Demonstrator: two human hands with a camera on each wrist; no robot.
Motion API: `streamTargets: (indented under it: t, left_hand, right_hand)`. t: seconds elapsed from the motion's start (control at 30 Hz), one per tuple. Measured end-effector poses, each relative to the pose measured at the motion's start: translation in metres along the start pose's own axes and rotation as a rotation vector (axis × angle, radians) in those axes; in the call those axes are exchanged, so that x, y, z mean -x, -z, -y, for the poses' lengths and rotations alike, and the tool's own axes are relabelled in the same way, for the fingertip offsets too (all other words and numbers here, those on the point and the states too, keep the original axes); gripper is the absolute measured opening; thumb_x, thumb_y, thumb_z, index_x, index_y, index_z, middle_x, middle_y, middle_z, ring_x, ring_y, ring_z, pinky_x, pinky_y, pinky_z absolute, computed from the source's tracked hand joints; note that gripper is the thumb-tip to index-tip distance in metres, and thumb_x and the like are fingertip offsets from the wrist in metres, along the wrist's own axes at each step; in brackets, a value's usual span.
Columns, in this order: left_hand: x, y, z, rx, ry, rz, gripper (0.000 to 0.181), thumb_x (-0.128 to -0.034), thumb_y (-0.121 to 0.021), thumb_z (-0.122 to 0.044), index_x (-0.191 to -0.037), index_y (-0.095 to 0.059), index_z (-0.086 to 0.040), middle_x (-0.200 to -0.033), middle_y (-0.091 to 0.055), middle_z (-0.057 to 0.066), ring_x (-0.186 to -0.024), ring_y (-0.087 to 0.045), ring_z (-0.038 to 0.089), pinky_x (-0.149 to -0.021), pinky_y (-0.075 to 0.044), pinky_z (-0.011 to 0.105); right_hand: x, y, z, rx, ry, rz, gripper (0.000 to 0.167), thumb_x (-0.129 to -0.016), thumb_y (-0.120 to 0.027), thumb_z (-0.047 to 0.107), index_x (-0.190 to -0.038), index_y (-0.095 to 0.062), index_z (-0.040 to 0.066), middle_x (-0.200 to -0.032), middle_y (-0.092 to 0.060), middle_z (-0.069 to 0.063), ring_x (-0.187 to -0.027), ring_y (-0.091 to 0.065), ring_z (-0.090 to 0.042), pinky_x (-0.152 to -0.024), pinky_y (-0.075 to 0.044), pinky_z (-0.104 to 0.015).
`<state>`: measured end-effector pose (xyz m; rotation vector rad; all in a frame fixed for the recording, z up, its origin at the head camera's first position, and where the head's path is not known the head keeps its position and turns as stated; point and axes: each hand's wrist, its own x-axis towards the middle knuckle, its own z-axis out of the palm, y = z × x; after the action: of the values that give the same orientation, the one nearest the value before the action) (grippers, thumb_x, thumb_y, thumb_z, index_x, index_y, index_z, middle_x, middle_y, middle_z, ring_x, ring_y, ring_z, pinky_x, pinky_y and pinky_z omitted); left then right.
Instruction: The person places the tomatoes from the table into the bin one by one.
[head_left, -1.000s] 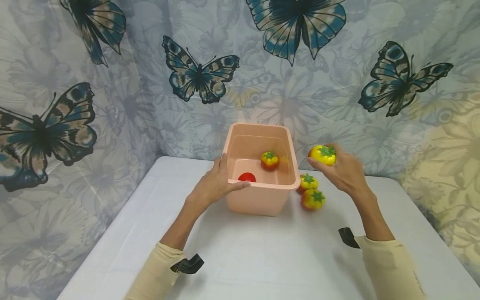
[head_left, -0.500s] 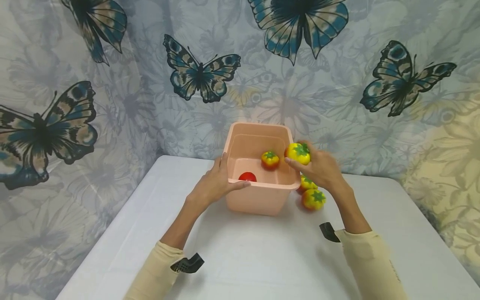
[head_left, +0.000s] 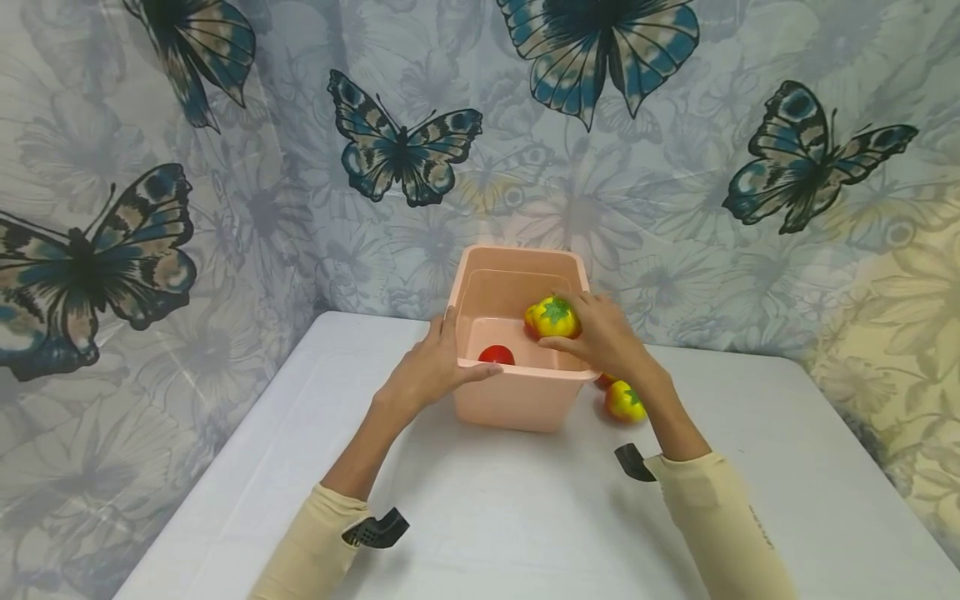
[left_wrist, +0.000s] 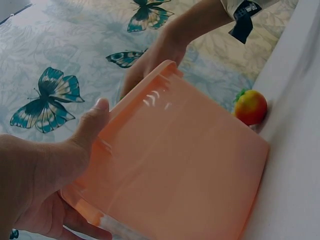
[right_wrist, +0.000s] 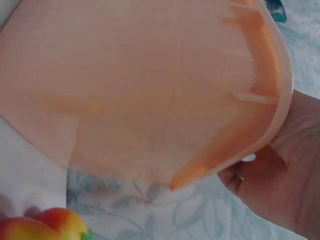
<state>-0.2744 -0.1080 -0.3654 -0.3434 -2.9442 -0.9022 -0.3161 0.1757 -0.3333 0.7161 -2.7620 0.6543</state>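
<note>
Right hand [head_left: 606, 333]: fingers and thumb round yellow, green-topped fruit [head_left: 556, 318], held within opening of peach bin [head_left: 510, 405]; contact with bin floor cannot be told. Second fruit [head_left: 530, 322]: inside bin, just beside held one, mostly hidden. Left hand [head_left: 426, 371]: gripping near left corner of bin, thumb along near rim. Red fruit [head_left: 497, 355]: inside, by near wall, partly hidden. Red-and-yellow fruit [head_left: 624, 402]: on white counter [head_left: 525, 517], right of bin. Further fruit [head_left: 605, 380]: just beyond, largely hidden. Butterfly-print cloth [head_left: 615, 208]: behind.
</note>
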Motion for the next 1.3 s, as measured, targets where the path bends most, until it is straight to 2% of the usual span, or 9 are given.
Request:
streamTargets:
  t: [0.1,0.23,0.4,0.53,0.8,1.03,1.3]
  left_hand:
    - [0.000,0.001,-0.001,0.004,0.007,0.005,0.130,-0.0799,-0.070,-0.080,-0.169,-0.004,-0.012,-0.165,-0.031,0.016,-0.127,-0.063,0.042,-0.106,-0.056,0.056]
    - [0.002,0.002,0.000,0.021,0.009,-0.002,0.130,-0.0795,-0.071,-0.079,-0.169,-0.005,-0.012,-0.163,-0.034,0.016,-0.129,-0.063,0.041,-0.104,-0.057,0.056]
    - [0.002,0.002,0.001,0.020,-0.003,-0.017,0.128,-0.0802,-0.072,-0.077,-0.168,-0.007,-0.010,-0.161,-0.036,0.016,-0.128,-0.063,0.040,-0.103,-0.058,0.055]
    - [0.002,0.001,0.002,0.028,-0.005,-0.021,0.127,-0.0802,-0.073,-0.076,-0.168,-0.008,-0.010,-0.161,-0.037,0.016,-0.127,-0.064,0.040,-0.102,-0.058,0.055]
    - [0.001,-0.001,0.001,0.038,-0.007,-0.016,0.128,-0.0799,-0.072,-0.078,-0.169,-0.006,-0.013,-0.162,-0.035,0.016,-0.125,-0.064,0.040,-0.103,-0.058,0.055]
    - [0.001,0.000,0.001,0.040,-0.023,-0.026,0.128,-0.0799,-0.073,-0.077,-0.168,-0.007,-0.013,-0.160,-0.036,0.016,-0.122,-0.065,0.040,-0.101,-0.059,0.055]
    - [0.001,0.000,0.000,0.032,-0.030,-0.026,0.128,-0.0806,-0.073,-0.076,-0.168,-0.007,-0.011,-0.161,-0.036,0.017,-0.122,-0.065,0.041,-0.101,-0.059,0.056]
  right_hand:
    - [0.000,0.001,-0.001,0.009,0.009,0.034,0.083,-0.092,-0.079,0.040,-0.160,-0.040,0.013,-0.158,-0.047,-0.023,-0.142,-0.041,-0.052,-0.119,-0.027,-0.076]
    - [0.001,0.002,-0.002,-0.035,0.014,0.050,0.076,-0.098,-0.073,0.035,-0.162,-0.037,0.015,-0.162,-0.041,-0.023,-0.149,-0.035,-0.051,-0.122,-0.020,-0.076]
    - [0.004,0.003,-0.002,-0.114,-0.001,0.048,0.066,-0.106,-0.060,0.040,-0.162,-0.037,0.014,-0.162,-0.042,-0.021,-0.149,-0.035,-0.048,-0.124,-0.022,-0.072]
    - [0.007,0.004,-0.001,-0.136,-0.004,0.047,0.064,-0.108,-0.052,0.045,-0.162,-0.037,0.013,-0.164,-0.039,-0.020,-0.150,-0.033,-0.047,-0.123,-0.022,-0.073]
    - [0.016,0.011,0.000,-0.115,0.024,0.001,0.057,-0.110,-0.052,0.038,-0.159,-0.041,0.012,-0.157,-0.044,-0.022,-0.145,-0.037,-0.045,-0.118,-0.032,-0.073]
    - [0.033,0.022,-0.004,-0.101,-0.038,-0.010,0.064,-0.109,-0.052,0.045,-0.161,-0.036,0.013,-0.158,-0.041,-0.023,-0.147,-0.035,-0.046,-0.117,-0.031,-0.077]
    - [0.053,0.035,-0.021,-0.104,-0.125,-0.023,0.078,-0.108,-0.054,0.041,-0.168,-0.015,0.009,-0.159,-0.035,-0.030,-0.144,-0.036,-0.050,-0.111,-0.035,-0.079]
